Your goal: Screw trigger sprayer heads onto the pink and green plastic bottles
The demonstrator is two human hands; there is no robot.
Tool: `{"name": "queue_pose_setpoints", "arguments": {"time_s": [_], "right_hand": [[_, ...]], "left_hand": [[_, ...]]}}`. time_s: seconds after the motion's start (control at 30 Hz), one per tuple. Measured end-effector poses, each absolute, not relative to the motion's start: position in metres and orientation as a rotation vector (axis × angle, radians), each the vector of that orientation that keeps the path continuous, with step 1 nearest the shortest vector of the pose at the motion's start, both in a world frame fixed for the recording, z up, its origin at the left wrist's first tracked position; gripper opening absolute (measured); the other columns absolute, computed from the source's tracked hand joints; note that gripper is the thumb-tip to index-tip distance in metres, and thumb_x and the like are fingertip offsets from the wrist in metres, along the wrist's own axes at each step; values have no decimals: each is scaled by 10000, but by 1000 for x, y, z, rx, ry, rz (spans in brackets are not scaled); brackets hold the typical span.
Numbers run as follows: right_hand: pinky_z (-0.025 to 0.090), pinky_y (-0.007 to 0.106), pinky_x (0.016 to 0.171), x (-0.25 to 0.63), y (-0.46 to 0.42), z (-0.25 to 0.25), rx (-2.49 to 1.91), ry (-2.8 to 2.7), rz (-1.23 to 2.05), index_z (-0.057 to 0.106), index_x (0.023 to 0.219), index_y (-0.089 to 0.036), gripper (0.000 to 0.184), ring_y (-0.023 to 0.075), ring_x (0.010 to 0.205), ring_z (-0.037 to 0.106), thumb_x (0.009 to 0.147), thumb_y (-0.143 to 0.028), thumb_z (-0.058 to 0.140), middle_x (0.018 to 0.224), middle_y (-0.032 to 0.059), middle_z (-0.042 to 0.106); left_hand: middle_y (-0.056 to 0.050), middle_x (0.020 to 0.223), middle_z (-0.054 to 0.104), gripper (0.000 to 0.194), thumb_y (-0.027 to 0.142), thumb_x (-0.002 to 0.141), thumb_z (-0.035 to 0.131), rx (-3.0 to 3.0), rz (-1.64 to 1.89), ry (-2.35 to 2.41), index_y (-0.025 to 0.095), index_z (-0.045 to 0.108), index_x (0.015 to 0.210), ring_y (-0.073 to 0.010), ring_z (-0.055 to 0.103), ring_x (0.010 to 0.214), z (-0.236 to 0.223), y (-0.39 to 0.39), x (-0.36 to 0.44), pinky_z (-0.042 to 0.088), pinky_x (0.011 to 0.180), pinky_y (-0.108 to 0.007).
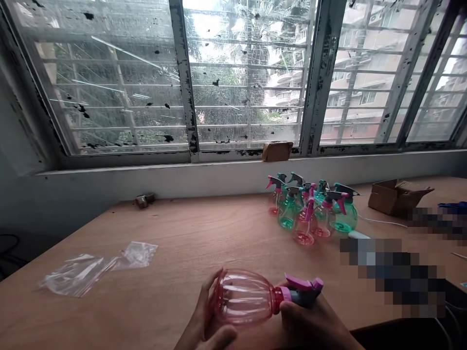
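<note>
Centrally, at the near edge of the table (175,228), a pink spray bottle (246,297) lies horizontally between two bare hands, its base toward the left and its nozzle toward the right. The left hand (209,321) cups the base end, fingers curved over the far side and thumb along the near side. The right hand (301,316) grips the neck region, with the thumb against the collar beneath the black-and-pink trigger head (304,289). Both grips are closed around the bottle. Beyond, a group of pink and green spray bottles (304,226) stands upright near the wall (204,180). An open cardboard box (388,199) sits to the right of the group. Crumpled clear plastic bags (78,274) lie on the left side of the table.
</note>
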State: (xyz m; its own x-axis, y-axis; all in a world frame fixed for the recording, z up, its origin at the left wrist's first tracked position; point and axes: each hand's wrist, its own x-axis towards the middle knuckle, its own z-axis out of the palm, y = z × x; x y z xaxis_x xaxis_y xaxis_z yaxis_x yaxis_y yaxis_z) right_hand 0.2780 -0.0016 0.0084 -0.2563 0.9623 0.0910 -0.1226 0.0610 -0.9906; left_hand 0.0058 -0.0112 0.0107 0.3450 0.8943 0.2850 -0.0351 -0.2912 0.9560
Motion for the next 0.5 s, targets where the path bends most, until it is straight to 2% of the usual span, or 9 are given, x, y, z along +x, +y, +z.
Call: {"name": "queue_pose_setpoints", "arguments": {"time_s": [0.07,0.1,0.23,0.3,0.33,0.4,0.5], "right_hand": [[425,266,526,278,0,7,-951,-1357,1393,703,817,-136,490,177,544,602,711,-594,842,591,43,696],[430,266,527,278,0,6,-955,-1357,1396,700,816,-136,499,178,543,605,699,-598,848,587,43,696],[444,260,523,278,2,3,-913,-1309,1442,677,868,-144,512,160,509,600,686,-583,869,568,18,687],[447,256,523,278,2,4,-890,-1292,1446,658,851,-154,498,155,502,602,696,-579,867,569,9,685],[450,256,524,278,2,4,-890,-1289,1437,653,845,-158,491,157,508,607,702,-577,864,576,8,687],[454,258,527,279,1,4,-898,-1291,1416,650,838,-159,481,163,521,616,710,-572,860,595,15,696],[437,257,518,279,2,2,-906,-1315,1396,667,853,-146,482,162,511,602,723,-573,849,588,27,701]], "left_hand": [[-75,1609,414,639,521,921,638,1532,1199,746,412,346,1479,-333,352,1486,7,-10,8,222,1231,-549],[-71,1622,387,651,500,916,659,1524,1218,737,423,335,1476,-324,341,1491,4,-9,8,218,1232,-547],[-91,1665,267,915,450,760,842,1594,1205,738,389,313,1504,-364,247,1520,-8,-5,11,187,1237,-552],[-97,1663,262,899,464,749,838,1678,1225,791,362,354,1499,-389,198,1529,-11,-5,12,165,1238,-562],[-89,1659,274,871,457,766,822,1712,1241,830,364,363,1500,-394,206,1525,-10,-6,12,157,1240,-561],[-75,1636,334,890,437,775,818,1737,1240,896,384,334,1520,-402,318,1481,-5,-8,13,168,1241,-552],[-80,1606,399,959,527,760,804,1661,1165,861,383,272,1545,-409,458,1395,6,-13,13,301,1198,-527]]}}
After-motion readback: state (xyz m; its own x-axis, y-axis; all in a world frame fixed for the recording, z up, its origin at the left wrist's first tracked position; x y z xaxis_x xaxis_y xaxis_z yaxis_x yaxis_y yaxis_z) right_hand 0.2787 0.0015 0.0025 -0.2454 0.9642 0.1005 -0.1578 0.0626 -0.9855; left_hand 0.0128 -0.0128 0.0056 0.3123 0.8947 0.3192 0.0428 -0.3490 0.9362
